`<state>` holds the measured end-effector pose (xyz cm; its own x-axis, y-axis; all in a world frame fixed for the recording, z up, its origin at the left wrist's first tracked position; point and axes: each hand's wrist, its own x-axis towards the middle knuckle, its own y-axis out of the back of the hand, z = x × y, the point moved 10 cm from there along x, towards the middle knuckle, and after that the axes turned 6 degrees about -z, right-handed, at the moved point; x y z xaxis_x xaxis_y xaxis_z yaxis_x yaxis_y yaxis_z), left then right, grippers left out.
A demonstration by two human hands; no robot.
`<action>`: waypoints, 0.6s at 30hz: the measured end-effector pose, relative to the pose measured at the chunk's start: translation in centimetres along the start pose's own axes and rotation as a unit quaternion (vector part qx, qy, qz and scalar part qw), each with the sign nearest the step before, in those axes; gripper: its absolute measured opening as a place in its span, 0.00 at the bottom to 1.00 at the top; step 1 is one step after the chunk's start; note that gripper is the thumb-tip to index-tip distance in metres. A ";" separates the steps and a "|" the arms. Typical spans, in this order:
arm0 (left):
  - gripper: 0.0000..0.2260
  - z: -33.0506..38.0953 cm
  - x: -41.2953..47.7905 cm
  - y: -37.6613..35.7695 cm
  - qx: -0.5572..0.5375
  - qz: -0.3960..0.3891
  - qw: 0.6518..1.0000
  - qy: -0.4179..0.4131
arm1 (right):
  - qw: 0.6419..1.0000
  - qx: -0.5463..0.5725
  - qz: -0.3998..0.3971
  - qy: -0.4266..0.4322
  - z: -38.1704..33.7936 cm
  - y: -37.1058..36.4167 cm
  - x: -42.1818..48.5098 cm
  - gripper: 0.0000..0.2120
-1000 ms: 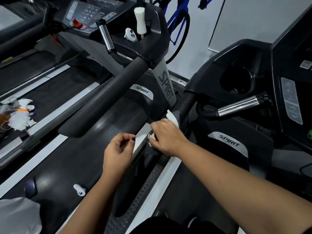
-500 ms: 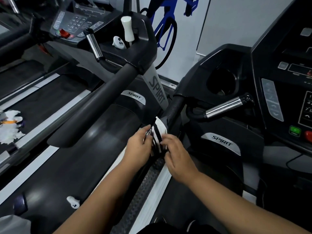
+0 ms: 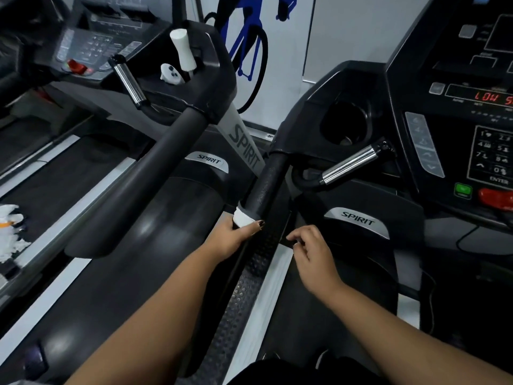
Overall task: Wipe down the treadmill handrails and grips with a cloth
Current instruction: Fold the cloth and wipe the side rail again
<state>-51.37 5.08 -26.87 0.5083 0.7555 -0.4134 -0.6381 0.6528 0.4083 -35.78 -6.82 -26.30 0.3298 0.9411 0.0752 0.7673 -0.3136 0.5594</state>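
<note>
A view looking down from a person's head at two black treadmills standing side by side. At the far left edge, a crumpled white rag with an orange patch (image 3: 9, 232) lies on the deck of the left treadmill. Further right, that machine's long matte black side handrail (image 3: 144, 179) slopes up toward its console, where a short chrome pulse grip (image 3: 127, 81) sticks out and a white cylindrical bottle (image 3: 181, 52) stands upright in a tray beside a small white controller-like object (image 3: 170, 75). Behind, on the white wall, is a blue bicycle graphic (image 3: 249, 37). Near the centre, the right treadmill's textured black foam handrail (image 3: 268, 182) runs down toward the viewer. The left hand (image 3: 234, 237) is curled around its lower end, fingers wrapped underneath and thumb with a dark-painted nail on top, pressing a white cloth (image 3: 243, 216) against the rail; the cloth shows as a band wrapped around the rail just above the hand. The right hand (image 3: 312, 250) hovers just to the right of the rail, apart from it, fingers loosely bent and half closed, holding nothing that can be seen. Further right, a second chrome pulse grip (image 3: 351, 163) angles up beneath a round black cup holder (image 3: 344, 123), and at the far right is the grey console panel (image 3: 472, 120) with a keypad, a green button and a red one.
</note>
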 end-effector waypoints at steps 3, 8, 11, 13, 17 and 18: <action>0.22 -3.1 -1.9 0.1 -0.003 -0.012 0.999 0.033 | 0.999 0.029 -0.003 -0.037 0.9 0.0 0.2 0.13; 0.28 -5.6 -7.0 0.3 0.119 -0.006 0.993 0.023 | 0.997 0.040 -0.016 -0.063 1.5 -0.5 1.0 0.13; 0.45 -5.7 -9.1 -1.2 0.229 -0.010 0.973 -0.019 | 0.996 0.048 -0.023 -0.070 1.7 -0.6 1.3 0.13; 0.44 -5.7 -9.3 -2.4 0.339 0.008 0.941 -0.006 | 0.995 0.062 -0.015 -0.077 2.0 -0.3 1.5 0.13; 0.38 -2.9 -7.4 -2.5 0.402 0.093 0.910 -0.040 | 0.990 0.097 0.011 -0.100 2.8 0.6 1.6 0.12; 0.37 -2.1 -6.4 -2.3 0.396 0.103 0.911 -0.050 | 0.989 0.102 0.015 -0.104 3.1 0.9 1.6 0.12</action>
<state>-54.37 -1.34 -26.91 0.5004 0.8419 -0.2019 -0.1289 0.3030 0.9442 -32.86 -6.01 -28.27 0.4445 0.8908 -0.0940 0.8430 -0.3804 0.3803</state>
